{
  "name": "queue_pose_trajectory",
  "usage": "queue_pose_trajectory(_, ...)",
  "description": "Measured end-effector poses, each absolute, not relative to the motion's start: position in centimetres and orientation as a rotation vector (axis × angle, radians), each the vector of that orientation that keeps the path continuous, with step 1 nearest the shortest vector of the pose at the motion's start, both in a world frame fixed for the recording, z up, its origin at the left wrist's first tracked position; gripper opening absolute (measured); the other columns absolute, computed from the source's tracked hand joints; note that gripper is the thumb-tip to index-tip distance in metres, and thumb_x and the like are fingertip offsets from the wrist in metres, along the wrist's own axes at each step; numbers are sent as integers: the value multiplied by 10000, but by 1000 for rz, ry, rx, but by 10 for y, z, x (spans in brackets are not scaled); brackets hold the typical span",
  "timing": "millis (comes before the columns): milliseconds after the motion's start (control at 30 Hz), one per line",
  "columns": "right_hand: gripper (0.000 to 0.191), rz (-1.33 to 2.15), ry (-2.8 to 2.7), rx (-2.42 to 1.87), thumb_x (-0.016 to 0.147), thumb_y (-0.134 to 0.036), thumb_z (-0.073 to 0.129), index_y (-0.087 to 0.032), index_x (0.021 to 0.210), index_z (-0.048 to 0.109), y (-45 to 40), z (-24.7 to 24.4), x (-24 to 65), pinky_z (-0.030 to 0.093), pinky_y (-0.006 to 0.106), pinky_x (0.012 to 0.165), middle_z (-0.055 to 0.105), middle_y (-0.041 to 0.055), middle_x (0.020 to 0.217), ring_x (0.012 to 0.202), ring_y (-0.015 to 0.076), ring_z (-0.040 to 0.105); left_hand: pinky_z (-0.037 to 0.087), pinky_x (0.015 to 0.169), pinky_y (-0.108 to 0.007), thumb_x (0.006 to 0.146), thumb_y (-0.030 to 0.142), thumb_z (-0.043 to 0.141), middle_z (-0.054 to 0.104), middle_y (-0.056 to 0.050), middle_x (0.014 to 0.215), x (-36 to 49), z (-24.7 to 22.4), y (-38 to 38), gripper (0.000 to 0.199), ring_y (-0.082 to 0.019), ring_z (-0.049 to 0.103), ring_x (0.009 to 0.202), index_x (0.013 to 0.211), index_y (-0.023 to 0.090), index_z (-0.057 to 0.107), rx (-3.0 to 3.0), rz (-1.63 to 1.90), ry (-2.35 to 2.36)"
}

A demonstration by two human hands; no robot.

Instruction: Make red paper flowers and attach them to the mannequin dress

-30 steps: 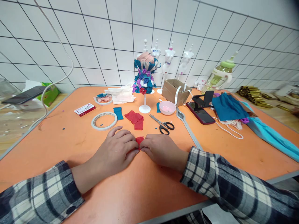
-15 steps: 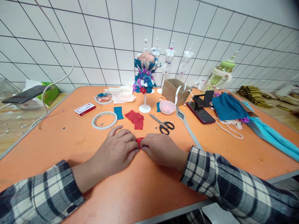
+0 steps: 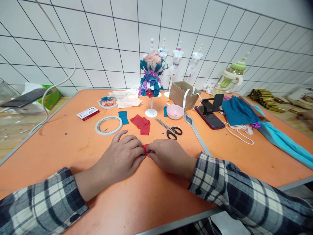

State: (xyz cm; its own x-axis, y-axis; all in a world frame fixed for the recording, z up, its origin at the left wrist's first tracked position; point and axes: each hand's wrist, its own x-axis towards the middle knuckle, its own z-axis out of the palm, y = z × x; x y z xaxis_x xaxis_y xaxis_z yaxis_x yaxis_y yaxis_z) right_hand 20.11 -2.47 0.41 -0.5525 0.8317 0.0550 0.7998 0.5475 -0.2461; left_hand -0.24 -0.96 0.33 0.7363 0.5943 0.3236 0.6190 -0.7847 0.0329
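A small piece of red crepe paper (image 3: 146, 148) is pinched between my hands just above the orange table (image 3: 151, 202); most of it is hidden by fingers. My left hand (image 3: 124, 153) closes on its left end with thumb and fingers. On the right end, my right hand (image 3: 168, 156) pinches with thumb and index finger. Beyond my fingertips lie more red crepe paper pieces (image 3: 141, 124), a teal piece (image 3: 123, 117), and scissors (image 3: 170, 129) with black handles. A roll of white double-sided tape (image 3: 108, 125) rests flat beyond my left hand.
A small dress form in a ruffled paper dress (image 3: 151, 78) stands at the back, near a pink bowl (image 3: 175, 111) and a cardboard box (image 3: 185, 95). A phone (image 3: 209, 117), teal cloth (image 3: 239, 111) and a bottle (image 3: 230, 78) are to the right. A red-white card box (image 3: 88, 113) lies left.
Both hands stay almost in place, still pinching the red crepe paper. The whole view shifts very slightly; the objects on the table keep their places.
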Motion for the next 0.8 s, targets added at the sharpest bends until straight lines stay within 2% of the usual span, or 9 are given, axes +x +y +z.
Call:
queue_pose_trajectory(567, 200, 229, -2606, -1344, 961, -274, 509, -206, 907, 689, -26, 3, 201, 332, 275, 613, 665, 33, 908, 791, 168, 602, 284, 1079, -556, 922, 278, 516, 707, -16, 859, -1, 4, -10, 216, -234, 635, 911, 831, 243, 710, -2839, -477, -996)
queue_pose_trajectory(800, 188, 249, -2583, -1339, 964, -266, 491, -217, 977, 672, -24, 0, 202, 316, 289, 622, 693, 21, 886, 802, 174, 613, 289, 1070, -552, 921, 267, 515, 705, -15, 863, -2, 4, -10, 216, -234, 634, 909, 831, 246, 710, -2846, -477, -997)
